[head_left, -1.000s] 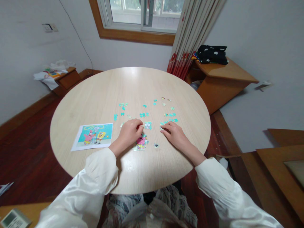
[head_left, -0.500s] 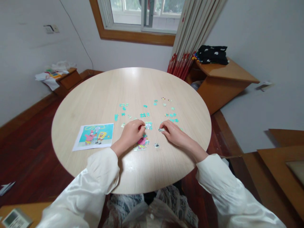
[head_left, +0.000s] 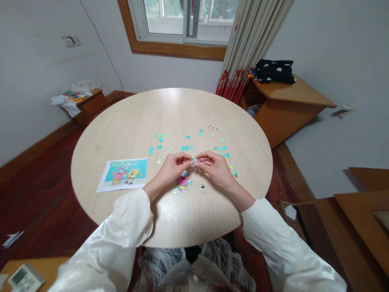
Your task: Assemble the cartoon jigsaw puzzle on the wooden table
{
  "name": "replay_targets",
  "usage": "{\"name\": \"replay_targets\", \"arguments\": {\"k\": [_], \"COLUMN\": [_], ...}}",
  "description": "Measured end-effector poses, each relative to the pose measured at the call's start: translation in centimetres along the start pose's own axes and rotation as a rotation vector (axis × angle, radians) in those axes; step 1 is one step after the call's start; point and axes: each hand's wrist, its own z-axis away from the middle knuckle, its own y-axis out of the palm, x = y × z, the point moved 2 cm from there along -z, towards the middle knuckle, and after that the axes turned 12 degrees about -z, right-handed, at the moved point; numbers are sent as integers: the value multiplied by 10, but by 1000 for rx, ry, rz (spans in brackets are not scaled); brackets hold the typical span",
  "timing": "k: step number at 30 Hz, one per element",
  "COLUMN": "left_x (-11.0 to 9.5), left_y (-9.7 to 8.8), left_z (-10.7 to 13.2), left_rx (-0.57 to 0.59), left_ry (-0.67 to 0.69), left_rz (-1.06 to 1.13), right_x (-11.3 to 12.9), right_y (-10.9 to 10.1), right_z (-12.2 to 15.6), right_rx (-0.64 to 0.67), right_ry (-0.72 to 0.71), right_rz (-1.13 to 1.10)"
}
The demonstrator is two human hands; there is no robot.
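My left hand (head_left: 174, 167) and my right hand (head_left: 215, 165) meet near the middle of the table, fingertips almost touching. Between them is a small teal-and-white jigsaw puzzle piece (head_left: 194, 162), partly covered; whether it is one piece or several joined, I cannot tell. Both hands are closed in a pinch on it. Just below my left fingers lies a joined pink patch of puzzle (head_left: 182, 183). A loose dark-and-white piece (head_left: 201, 187) rests to the right of that patch.
Several loose teal pieces (head_left: 184, 148) lie beyond my hands on the round wooden table (head_left: 127, 117). Yellow and teal pieces (head_left: 234, 170) are to the right. A printed cartoon picture (head_left: 123, 175) lies at left. A wooden cabinet (head_left: 291, 101) stands behind, at right.
My right hand has moved left with its puzzle piece, up to my left hand. Both sets of fingertips now come together over the spot where a teal face section showed.
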Motion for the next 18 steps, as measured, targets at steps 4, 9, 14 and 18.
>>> {"name": "replay_targets", "arguments": {"k": [4, 9, 14, 18], "left_x": [1, 2, 1, 1], "left_y": [-2, -2, -2, -2], "left_z": [-2, -3, -1, -1], "left_rx": [-17, -32, -53, -59], "left_ry": [-38, -62, -76, -92], "left_rz": [69, 140, 192, 220], "right_x": [-1, -2, -1, -1], "right_y": [0, -1, 0, 1], "right_z": [2, 4, 6, 8], "right_rx": [1, 23, 0, -1], "right_ry": [25, 63, 52, 28], "right_rz": [-56, -135, -159, -142]}}
